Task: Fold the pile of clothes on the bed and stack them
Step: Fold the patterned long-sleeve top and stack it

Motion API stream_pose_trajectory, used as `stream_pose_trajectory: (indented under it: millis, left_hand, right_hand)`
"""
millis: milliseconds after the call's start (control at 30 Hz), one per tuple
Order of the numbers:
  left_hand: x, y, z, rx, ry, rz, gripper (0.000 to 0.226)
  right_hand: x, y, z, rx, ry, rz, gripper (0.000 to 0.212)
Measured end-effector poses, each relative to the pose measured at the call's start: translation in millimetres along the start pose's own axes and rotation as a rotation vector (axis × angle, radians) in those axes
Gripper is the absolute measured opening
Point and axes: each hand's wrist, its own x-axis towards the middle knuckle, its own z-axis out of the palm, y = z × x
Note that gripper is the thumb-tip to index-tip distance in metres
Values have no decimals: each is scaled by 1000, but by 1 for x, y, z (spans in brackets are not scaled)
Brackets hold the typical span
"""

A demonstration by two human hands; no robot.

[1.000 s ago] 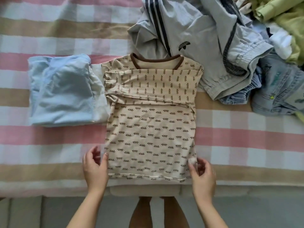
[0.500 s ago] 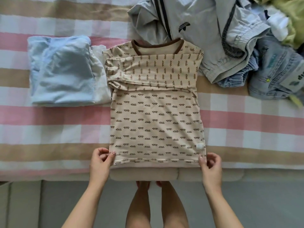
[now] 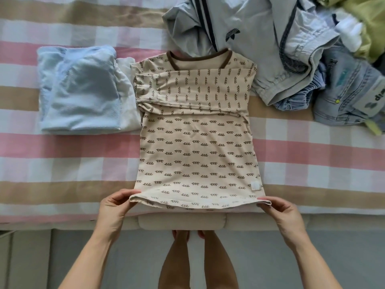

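A beige patterned t-shirt (image 3: 195,142) with a brown collar lies on the striped bed (image 3: 62,161), its sleeves folded across the chest. My left hand (image 3: 113,208) pinches the shirt's bottom left corner. My right hand (image 3: 281,210) pinches the bottom right corner. The hem is lifted slightly off the bed between them. Left of the shirt sits a folded stack with a light blue garment (image 3: 81,90) on top. The unfolded pile (image 3: 291,49) lies at the back right.
The pile holds a grey track jacket (image 3: 239,26), denim jeans (image 3: 350,90) and yellow-green clothes (image 3: 366,24). The bed's front edge (image 3: 181,223) runs just below my hands. My legs and a grey floor show below it.
Both hands took hold of the shirt's bottom corners and raised the hem a little. The camera view shifted, so the bed sits lower in the frame.
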Motion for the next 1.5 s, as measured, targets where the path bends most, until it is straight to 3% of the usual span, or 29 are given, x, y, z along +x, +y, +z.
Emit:
stream_pose_trajectory:
  millis: [100,300,367,433,467,533,600,767,933,1200,1400,1500]
  left_hand:
    - [-15,8,-5,11,-6,37,32]
    - [-47,1,-14,142,-36,-89,38]
    - [-48,4,-15,184,-65,-72,28]
    - [-41,15,-11,226,-76,-27,10]
    - [-34,23,-9,232,-78,5,18]
    - [-11,42,2,163,-59,89,10]
    - [19,61,18,87,-7,168,29]
    - [108,103,71,138,207,311,17]
    - [175,124,101,383,363,463,19]
    - [205,124,103,586,437,452,29]
    - [142,89,91,418,523,396,34]
    - [116,61,87,586,505,369,41]
  right_hand:
    - [-8,-3,-12,-23,1,16,18]
    - [-34,3,-31,-196,-119,112,28]
    - [-37,1,-36,-241,-128,109,32]
    - [-33,-9,-35,-239,-89,44,29]
    - [-26,-20,-30,-219,-68,-7,23]
    - [-3,-50,-17,-142,-26,-105,11]
    - [30,-85,1,-79,10,-197,11]
    - [123,-144,58,-43,196,-374,10]
    - [190,-163,85,-158,361,-479,7]
    - [216,-159,91,-318,462,-390,27]
    - [138,-113,87,-238,458,-288,42]
    - [112,-85,86,-283,410,-240,41]
